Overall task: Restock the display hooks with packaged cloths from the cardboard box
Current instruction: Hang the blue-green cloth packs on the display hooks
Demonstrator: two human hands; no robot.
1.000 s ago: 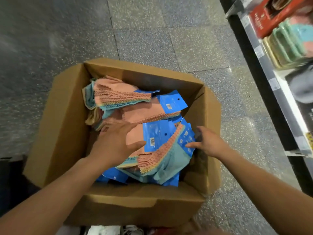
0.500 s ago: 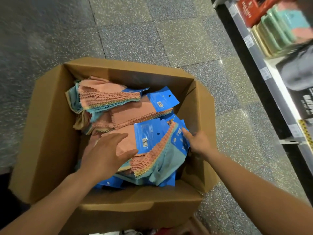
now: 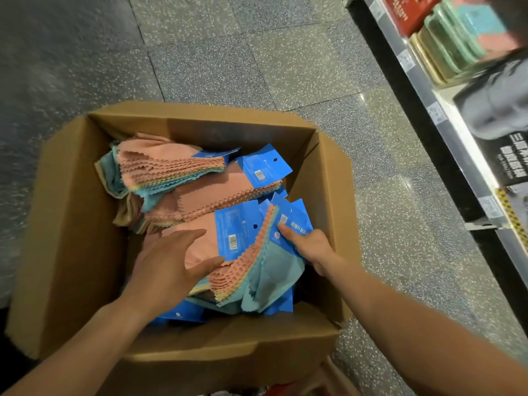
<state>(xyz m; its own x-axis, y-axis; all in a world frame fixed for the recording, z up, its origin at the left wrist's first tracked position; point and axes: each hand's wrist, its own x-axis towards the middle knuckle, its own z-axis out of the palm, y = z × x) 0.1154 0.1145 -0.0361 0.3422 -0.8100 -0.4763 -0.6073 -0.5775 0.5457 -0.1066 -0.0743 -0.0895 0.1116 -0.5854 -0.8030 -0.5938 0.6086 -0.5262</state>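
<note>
An open cardboard box (image 3: 71, 224) stands on the floor, full of cloth packs with blue header cards. The nearest cloth pack (image 3: 243, 238), pink on top with teal beneath, lies at the box's front right. My left hand (image 3: 171, 267) rests flat on its pink cloth, fingers spread and thumb against the zigzag edge. My right hand (image 3: 310, 245) pinches the pack's blue card at its right side, thumb on top and fingers hidden below. More cloth packs (image 3: 171, 167) are piled toward the back left. No display hooks are in view.
A shop shelf (image 3: 445, 121) with price tags runs along the right edge and holds red, green and dark boxed goods. Speckled floor tiles (image 3: 257, 67) surround the box. The box's flaps fold outward on the left and right.
My right hand has moved left from the box's right wall onto the near pack's blue card. My left hand has stayed on the pink cloth, spreading a little.
</note>
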